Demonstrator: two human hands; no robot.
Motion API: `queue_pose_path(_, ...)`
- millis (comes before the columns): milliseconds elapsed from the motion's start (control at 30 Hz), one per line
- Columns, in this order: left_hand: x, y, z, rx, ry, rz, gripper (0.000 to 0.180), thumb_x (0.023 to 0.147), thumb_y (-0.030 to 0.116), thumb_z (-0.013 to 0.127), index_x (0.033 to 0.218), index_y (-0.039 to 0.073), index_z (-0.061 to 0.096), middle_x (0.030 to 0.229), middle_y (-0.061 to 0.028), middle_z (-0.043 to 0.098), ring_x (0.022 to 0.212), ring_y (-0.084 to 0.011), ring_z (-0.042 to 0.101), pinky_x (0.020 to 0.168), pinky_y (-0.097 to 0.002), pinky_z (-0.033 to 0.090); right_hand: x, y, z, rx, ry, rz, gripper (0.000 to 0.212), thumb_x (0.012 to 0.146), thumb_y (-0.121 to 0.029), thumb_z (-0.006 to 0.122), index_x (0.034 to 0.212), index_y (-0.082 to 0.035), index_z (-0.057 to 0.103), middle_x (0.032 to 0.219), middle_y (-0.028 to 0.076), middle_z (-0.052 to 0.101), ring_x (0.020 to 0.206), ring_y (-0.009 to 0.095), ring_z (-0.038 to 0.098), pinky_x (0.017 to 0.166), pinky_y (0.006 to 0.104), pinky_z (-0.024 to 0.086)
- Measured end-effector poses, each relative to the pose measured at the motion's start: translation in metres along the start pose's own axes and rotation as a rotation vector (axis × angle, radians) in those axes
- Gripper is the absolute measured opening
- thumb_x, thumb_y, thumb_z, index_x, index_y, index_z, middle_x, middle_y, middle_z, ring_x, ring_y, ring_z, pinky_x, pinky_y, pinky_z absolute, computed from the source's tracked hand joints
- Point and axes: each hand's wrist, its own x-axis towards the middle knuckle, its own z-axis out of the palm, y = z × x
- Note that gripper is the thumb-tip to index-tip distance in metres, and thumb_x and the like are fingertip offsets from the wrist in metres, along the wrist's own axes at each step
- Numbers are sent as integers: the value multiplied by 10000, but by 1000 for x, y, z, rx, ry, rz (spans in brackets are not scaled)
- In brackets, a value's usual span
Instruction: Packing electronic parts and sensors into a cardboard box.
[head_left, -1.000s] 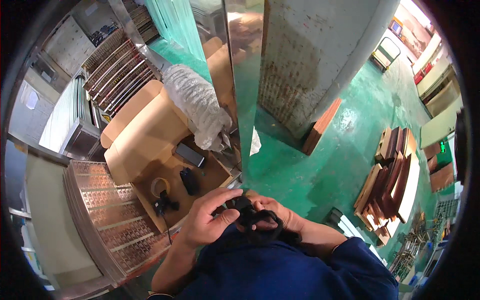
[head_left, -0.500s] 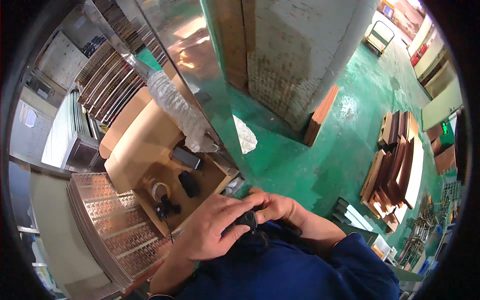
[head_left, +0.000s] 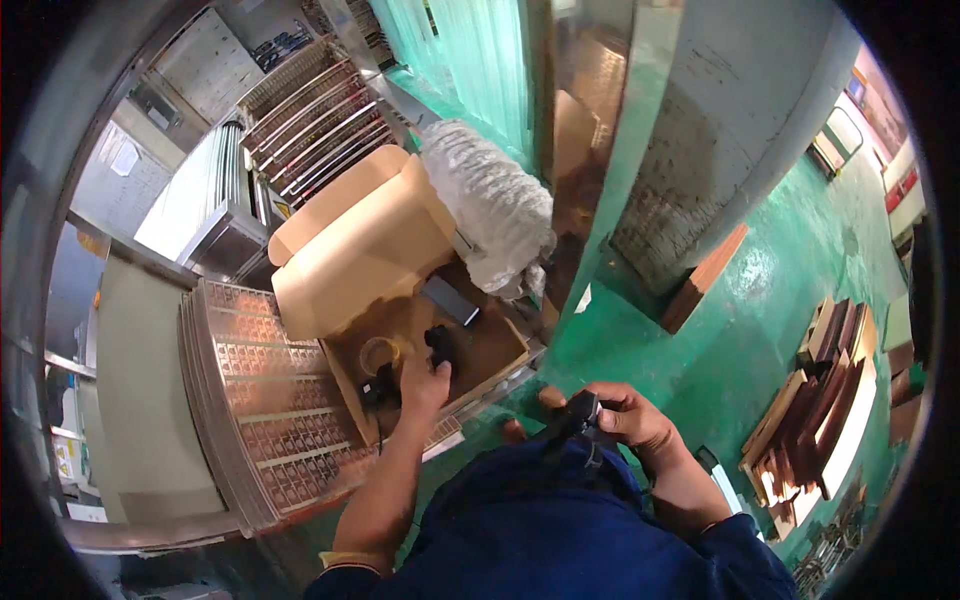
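Observation:
My left hand (head_left: pixel 424 387) reaches into an opened cardboard box (head_left: pixel 487 366). Its thumb lies at the lower end of a black object (head_left: pixel 438 343) whose kind is unclear; the other fingers are mostly hidden, so a grip on it cannot be confirmed. Close to my body, my right hand (head_left: pixel 640 420) is closed on a small black device (head_left: pixel 580 411), held between thumb and fingers. Inside the box, a dark grey flat case (head_left: pixel 450 300) lies beyond the left hand. A coiled pale cable (head_left: pixel 379 355) and a black plug-like piece (head_left: pixel 377 388) with a cord sit left of it.
Clear bubble wrap (head_left: pixel 490 205) stands against the box's right flap. Stacked copper-coloured perforated sheets (head_left: pixel 275 400) lie left of the box. A metal post (head_left: pixel 590 130) and a worn grey panel (head_left: pixel 735 130) rise ahead. Brown boards (head_left: pixel 815 400) are piled on the green floor (head_left: pixel 700 350) at right.
My left hand has left the black device that both hands held and moved forward into the box. The right hand keeps the device. The view has shifted, so the surroundings appear farther right.

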Motion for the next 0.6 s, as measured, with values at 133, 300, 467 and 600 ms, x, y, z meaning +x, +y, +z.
queue_pose_path(133,29,-1,11,245,-22,-213,511,846,309,727,1207,-36,618,1066,-288,679,1064,-478,642,947,-511,511,1,5,-1,45,26,73,500,912,-349,770,1253,-1,658,1141,45,697,1071,146,619,987,317,459)
queue_pose_path(300,42,-20,6,303,-265,-382,576,864,278,697,1322,-31,533,1184,-286,648,1129,-452,627,970,-490,513,3,0,13,-25,93,48,493,918,-352,756,1213,30,653,1101,46,702,1012,139,637,918,305,483)
queue_pose_path(467,50,3,26,245,251,-30,684,850,290,703,1409,-12,448,1356,-282,547,1252,-479,541,1051,-492,469,-1,-10,20,-48,122,47,446,943,-335,733,1197,22,654,1099,27,690,1012,130,612,912,301,468)
queue_pose_path(600,99,75,53,-146,199,-439,826,769,309,777,1435,-11,410,1370,-286,529,1264,-485,527,1065,-501,454,1,-10,21,-28,142,92,435,947,-320,729,1204,23,651,1097,35,687,1008,136,612,909,307,466)
